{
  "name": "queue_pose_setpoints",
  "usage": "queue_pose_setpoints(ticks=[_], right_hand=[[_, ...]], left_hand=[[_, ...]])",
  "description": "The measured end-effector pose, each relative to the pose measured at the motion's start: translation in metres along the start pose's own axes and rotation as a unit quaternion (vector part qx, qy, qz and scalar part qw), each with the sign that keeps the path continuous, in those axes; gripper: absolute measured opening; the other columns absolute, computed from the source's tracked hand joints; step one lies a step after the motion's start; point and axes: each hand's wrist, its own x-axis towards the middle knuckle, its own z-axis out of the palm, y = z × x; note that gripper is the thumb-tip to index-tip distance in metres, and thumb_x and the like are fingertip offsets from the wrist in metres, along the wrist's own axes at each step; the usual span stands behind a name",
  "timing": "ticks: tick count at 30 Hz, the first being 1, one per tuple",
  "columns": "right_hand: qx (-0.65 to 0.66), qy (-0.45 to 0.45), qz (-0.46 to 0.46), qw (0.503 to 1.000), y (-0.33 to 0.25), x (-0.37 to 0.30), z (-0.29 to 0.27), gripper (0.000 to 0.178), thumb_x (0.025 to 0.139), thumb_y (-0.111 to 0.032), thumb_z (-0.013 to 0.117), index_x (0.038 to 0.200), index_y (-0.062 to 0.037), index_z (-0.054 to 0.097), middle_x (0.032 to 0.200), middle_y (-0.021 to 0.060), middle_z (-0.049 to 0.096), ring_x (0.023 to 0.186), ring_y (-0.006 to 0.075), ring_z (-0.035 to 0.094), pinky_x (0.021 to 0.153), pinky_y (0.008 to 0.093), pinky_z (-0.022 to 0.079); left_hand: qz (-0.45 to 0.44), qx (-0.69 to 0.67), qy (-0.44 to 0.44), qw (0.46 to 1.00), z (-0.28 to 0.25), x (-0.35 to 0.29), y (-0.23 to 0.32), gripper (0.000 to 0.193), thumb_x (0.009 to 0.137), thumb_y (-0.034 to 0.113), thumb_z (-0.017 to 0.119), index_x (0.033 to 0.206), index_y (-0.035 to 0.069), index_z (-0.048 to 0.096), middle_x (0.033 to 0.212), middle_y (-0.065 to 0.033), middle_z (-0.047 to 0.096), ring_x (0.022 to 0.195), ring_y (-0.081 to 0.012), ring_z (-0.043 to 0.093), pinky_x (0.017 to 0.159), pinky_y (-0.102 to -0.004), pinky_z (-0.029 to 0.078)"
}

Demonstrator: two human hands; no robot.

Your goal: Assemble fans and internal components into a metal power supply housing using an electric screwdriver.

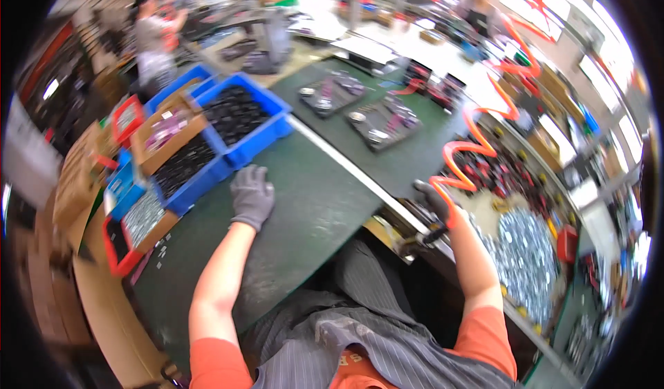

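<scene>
Presumably for reach, bins (pixel 261 144) set along left edge of table (pixel 315 216); left hand (pixel 252 199) beside, fingers slightly parted; right hand's (pixel 434 201) grip untellable.

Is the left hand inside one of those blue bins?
No, the left hand is over the green tabletop, outside the blue bins.

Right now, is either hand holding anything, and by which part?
Left hand: nothing visible. Right hand: cannot tell; the orange coiled hose partly covers it.
</scene>
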Motion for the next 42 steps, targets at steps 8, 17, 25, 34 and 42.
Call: queue_pose_setpoints(ticks=[8,17,25,34,42], right_hand=[[-0.287,0.287,-0.085,0.91,0.115,-0.096,-0.124,0.045,0.085,-0.042,0.058,0.113,-0.0061,0.057,0.09,0.0147,0.066,0.087,0.0298,0.063,0.079,0.0389,0.048],[-0.394,0.583,0.513,0.492,0.238,-0.494,-0.276,0.039,0.066,-0.029,0.07,0.1,-0.0115,0.066,0.098,0.0154,0.065,0.096,0.0309,0.061,0.087,0.0418,0.047],[-0.245,0.607,0.623,0.429,0.285,-0.607,-0.262,0.08,0.075,-0.05,0.063,0.141,-0.0185,0.031,0.146,0.0125,0.031,0.136,0.0281,0.025,0.11,0.045,0.02],[-0.348,0.576,0.622,0.399,0.289,-0.597,-0.282,0.046,0.083,-0.045,0.054,0.109,-0.0085,0.064,0.119,0.0136,0.06,0.114,0.0233,0.054,0.105,0.0379,0.028],[-0.334,0.559,0.593,0.474,0.246,-0.564,-0.276,0.046,0.08,-0.043,0.054,0.096,-0.0027,0.068,0.101,0.0181,0.066,0.098,0.0292,0.062,0.094,0.0375,0.04]], left_hand=[[0.249,-0.187,-0.116,0.943,0.006,0.022,0.154,0.081,0.066,0.037,0.071,0.135,0.012,0.038,0.141,-0.014,0.034,0.13,-0.0335,0.031,0.106,-0.0486,0.025],[0.226,0.02,-0.204,0.952,0.018,0.022,0.236,0.099,0.059,0.011,0.063,0.146,0.021,0.017,0.151,-0.0067,0.017,0.14,-0.0303,0.014,0.108,-0.0577,0.018],[0.235,0.038,-0.175,0.955,0.043,0.028,0.215,0.096,0.061,0.009,0.064,0.145,0.021,0.019,0.152,-0.0044,0.015,0.141,-0.0294,0.014,0.107,-0.0574,0.02],[0.205,0.023,-0.194,0.959,0.038,0.021,0.216,0.102,0.059,0.01,0.069,0.146,0.021,0.017,0.151,-0.0069,0.017,0.141,-0.0279,0.012,0.108,-0.0577,0.016],[0.227,0.011,-0.201,0.953,0.009,0.016,0.227,0.091,0.061,0.013,0.063,0.143,0.008,0.024,0.148,-0.0149,0.022,0.14,-0.0335,0.015,0.11,-0.05,0.018]])
